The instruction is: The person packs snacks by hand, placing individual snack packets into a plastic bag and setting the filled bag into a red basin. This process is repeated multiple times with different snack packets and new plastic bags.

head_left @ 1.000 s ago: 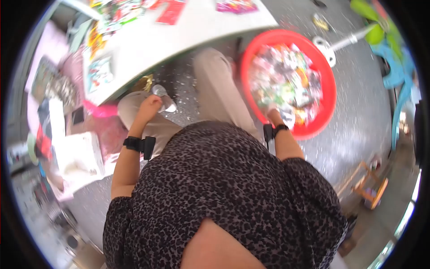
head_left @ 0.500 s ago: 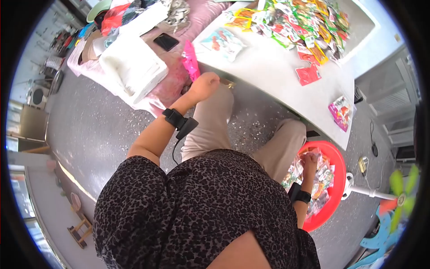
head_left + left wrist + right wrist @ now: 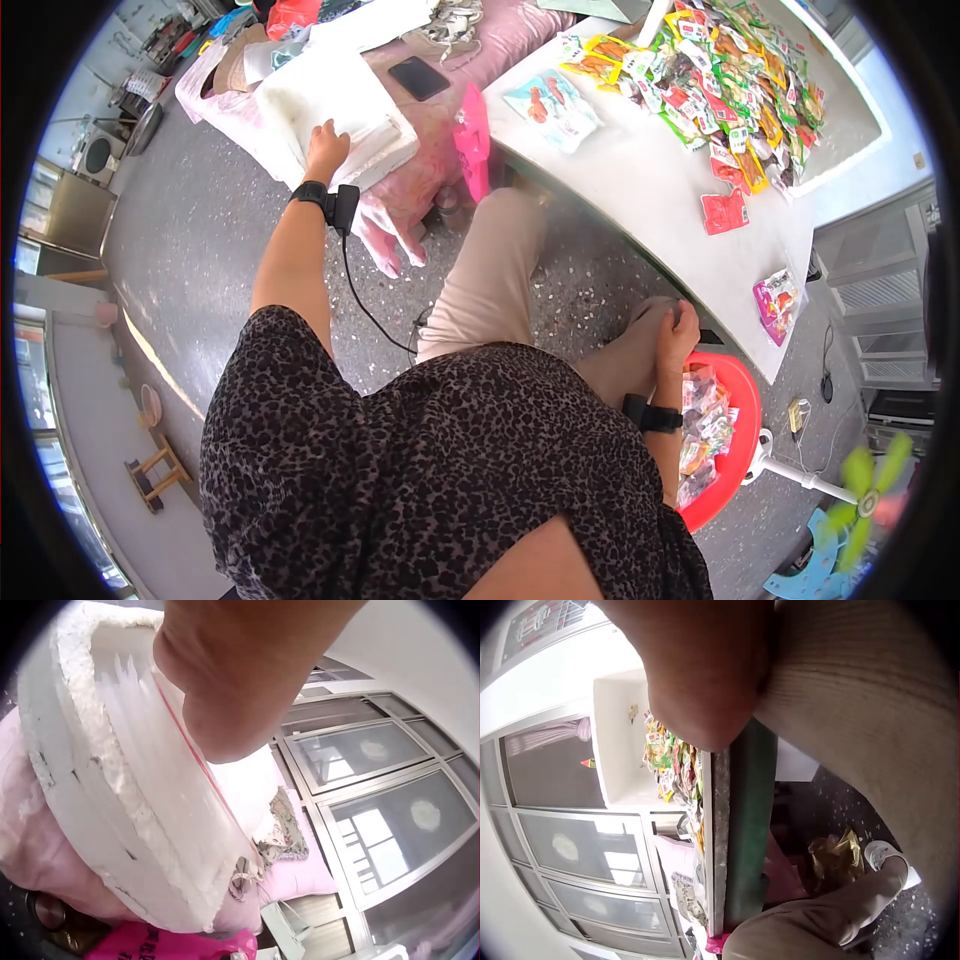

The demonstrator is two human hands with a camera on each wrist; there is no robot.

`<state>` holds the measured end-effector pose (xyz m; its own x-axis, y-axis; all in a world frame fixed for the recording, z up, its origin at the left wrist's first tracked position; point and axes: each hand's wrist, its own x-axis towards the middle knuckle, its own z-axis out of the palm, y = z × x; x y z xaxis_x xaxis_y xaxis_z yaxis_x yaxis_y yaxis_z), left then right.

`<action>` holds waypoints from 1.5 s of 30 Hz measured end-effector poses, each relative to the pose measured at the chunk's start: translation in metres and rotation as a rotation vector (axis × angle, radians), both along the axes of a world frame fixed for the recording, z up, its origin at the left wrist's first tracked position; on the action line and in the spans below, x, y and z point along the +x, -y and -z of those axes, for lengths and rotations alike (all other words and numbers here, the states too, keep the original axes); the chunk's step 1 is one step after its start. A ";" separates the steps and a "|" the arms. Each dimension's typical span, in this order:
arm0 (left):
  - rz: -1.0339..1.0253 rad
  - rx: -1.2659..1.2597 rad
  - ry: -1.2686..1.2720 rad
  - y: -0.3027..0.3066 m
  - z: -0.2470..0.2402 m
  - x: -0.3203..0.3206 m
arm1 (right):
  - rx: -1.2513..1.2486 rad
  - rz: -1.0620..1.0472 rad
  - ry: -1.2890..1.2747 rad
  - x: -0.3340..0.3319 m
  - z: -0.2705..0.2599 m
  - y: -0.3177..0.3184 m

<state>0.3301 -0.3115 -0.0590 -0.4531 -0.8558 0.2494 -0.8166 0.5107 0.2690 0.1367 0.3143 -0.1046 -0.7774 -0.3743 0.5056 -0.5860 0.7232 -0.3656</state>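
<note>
My left hand (image 3: 325,150) is at the white foam box (image 3: 395,150), its fingers slightly bent over the inside. Clear plastic bags (image 3: 142,712) with a red line along one edge lie in the box in the left wrist view; the hand overlaps them and its fingertips are hidden there. My right hand (image 3: 678,335) rests on the right knee with loosely bent fingers and holds nothing visible. Below it stands a red basin (image 3: 746,400) with many small wrapped packets (image 3: 705,425).
A white table (image 3: 650,165) bears a heap of colourful packets (image 3: 740,90), a blue-and-white bag (image 3: 552,108) and a purple pouch (image 3: 775,305). A pink bag (image 3: 472,145) hangs by its edge. A phone (image 3: 418,78) lies on pink cloth. A fan (image 3: 868,500) stands at right.
The view has swung left. My left hand has gone from near the left knee to the foam box. My right hand has come out of the basin onto the right knee.
</note>
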 end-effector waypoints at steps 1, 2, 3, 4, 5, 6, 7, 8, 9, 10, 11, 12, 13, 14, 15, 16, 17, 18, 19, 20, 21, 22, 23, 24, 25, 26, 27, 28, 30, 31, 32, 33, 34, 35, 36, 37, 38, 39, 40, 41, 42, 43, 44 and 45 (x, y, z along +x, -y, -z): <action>0.001 0.067 0.044 0.006 0.004 0.002 | 0.006 -0.002 -0.011 0.000 0.000 0.001; 0.025 0.113 0.077 0.013 0.008 0.003 | 0.013 -0.003 -0.022 0.000 0.000 0.002; 0.050 0.158 0.110 0.017 0.009 0.002 | 0.020 -0.004 -0.029 -0.001 -0.001 0.003; 0.075 0.205 0.144 0.020 0.010 0.001 | 0.027 -0.006 -0.034 0.000 -0.001 0.004; 0.113 0.188 0.135 0.023 0.011 0.001 | 0.035 -0.008 -0.038 0.001 -0.001 0.004; 0.149 0.170 0.126 0.023 0.010 0.002 | 0.043 -0.007 -0.033 0.002 -0.002 0.005; 0.185 0.152 0.116 0.024 0.009 0.002 | 0.049 -0.007 -0.029 0.002 -0.003 0.005; 0.175 0.172 0.145 0.025 0.008 0.001 | 0.055 -0.008 -0.026 0.002 -0.004 0.006; 0.165 0.193 0.173 0.021 0.000 -0.001 | 0.055 -0.008 -0.023 0.002 -0.004 0.007; 0.155 0.213 0.202 0.016 -0.006 -0.003 | 0.054 -0.009 -0.021 0.002 -0.004 0.007; 0.154 0.181 0.192 0.012 -0.008 -0.003 | 0.054 -0.009 -0.019 0.002 -0.005 0.007; 0.152 0.148 0.182 0.008 -0.010 -0.003 | 0.054 -0.011 -0.018 0.002 -0.005 0.008; 0.152 0.115 0.171 0.006 -0.012 -0.003 | 0.054 -0.011 -0.018 0.002 -0.006 0.009; 0.151 0.096 0.129 0.006 -0.014 -0.005 | 0.054 -0.011 -0.017 0.003 -0.006 0.009; 0.150 0.077 0.088 0.005 -0.016 -0.005 | 0.054 -0.012 -0.015 0.003 -0.007 0.009; 0.148 0.058 0.047 0.004 -0.019 -0.005 | 0.054 -0.015 -0.013 0.003 -0.008 0.010; 0.154 0.064 0.010 0.004 -0.022 -0.005 | 0.053 -0.019 -0.012 0.003 -0.008 0.011; 0.160 0.070 -0.028 -0.002 -0.032 -0.007 | 0.051 -0.021 -0.017 0.003 -0.008 0.011; 0.165 0.075 -0.066 -0.007 -0.040 -0.009 | 0.048 -0.022 -0.023 0.003 -0.007 0.011; 0.179 0.083 -0.131 -0.011 -0.045 -0.011 | 0.045 -0.023 -0.029 0.003 -0.007 0.010; 0.197 0.100 -0.190 -0.017 -0.053 -0.015 | 0.025 -0.021 0.000 0.003 -0.008 0.010; 0.216 0.117 -0.248 -0.025 -0.062 -0.018 | 0.005 -0.017 0.029 0.003 -0.008 0.009; 0.239 0.135 -0.306 -0.033 -0.070 -0.022 | -0.015 -0.010 0.057 0.004 -0.009 0.008; 0.266 0.186 -0.361 -0.038 -0.077 -0.026 | -0.060 -0.014 0.087 0.005 -0.010 0.009; 0.301 0.243 -0.415 -0.046 -0.083 -0.032 | -0.102 -0.011 0.116 0.005 -0.011 0.009; 0.339 0.304 -0.471 -0.057 -0.086 -0.040 | -0.141 -0.004 0.141 0.004 -0.014 0.007; 0.403 0.321 -0.505 -0.073 -0.091 -0.047 | -0.174 0.002 0.195 0.003 -0.017 0.007; 0.466 0.334 -0.538 -0.091 -0.097 -0.053 | -0.212 0.004 0.248 0.000 -0.019 0.010; 0.594 0.328 -0.591 -0.121 -0.097 -0.070 | -0.337 -0.044 0.382 -0.003 -0.033 0.024; 0.708 0.216 -0.617 -0.130 -0.085 -0.083 | -0.424 -0.094 0.461 -0.003 -0.046 0.035; 0.718 0.261 -0.589 -0.154 -0.088 -0.092 | -0.482 -0.147 0.501 -0.005 -0.053 0.045; 0.762 0.176 -0.576 -0.174 -0.084 -0.105 | -0.540 -0.198 0.540 -0.008 -0.059 0.056; 0.787 0.257 -0.581 -0.197 -0.084 -0.116 | -0.523 -0.248 0.498 -0.010 -0.066 0.068; 0.787 0.295 -0.535 -0.223 -0.085 -0.124 | -0.504 -0.296 0.455 -0.011 -0.074 0.079; 0.854 0.313 -0.546 -0.243 -0.079 -0.135 | -0.604 -0.250 0.694 -0.007 -0.089 0.092; 0.919 0.316 -0.533 -0.259 -0.068 -0.148 | -0.708 -0.206 0.931 -0.004 -0.100 0.104; 0.978 0.343 -0.507 -0.274 -0.059 -0.159 | -0.801 -0.242 1.004 -0.007 -0.099 0.113; 1.009 0.325 -0.503 -0.297 -0.062 -0.162 | -0.894 -0.282 1.075 -0.010 -0.097 0.120; 1.043 0.341 -0.466 -0.313 -0.057 -0.169 | -0.950 -0.275 1.133 -0.012 -0.098 0.125; 1.076 0.354 -0.428 -0.327 -0.050 -0.176 | -1.008 -0.271 1.190 -0.014 -0.099 0.131; 1.102 0.383 -0.414 -0.341 -0.047 -0.180 | -1.066 -0.269 1.251 -0.017 -0.099 0.135; 1.125 0.411 -0.399 -0.353 -0.045 -0.183 | -1.078 -0.300 1.257 -0.023 -0.095 0.139; 1.147 0.439 -0.383 -0.363 -0.044 -0.186 | -1.089 -0.332 1.263 -0.030 -0.088 0.141; 1.141 0.449 -0.377 -0.369 -0.044 -0.189 | -1.100 -0.365 1.270 -0.035 -0.085 0.142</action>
<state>0.1410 0.0577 -0.0151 -0.9467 -0.0732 0.3136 0.1855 0.6721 0.7169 0.1020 0.1722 -0.0194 -0.8229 -0.5352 -0.1909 0.3757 -0.2604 -0.8894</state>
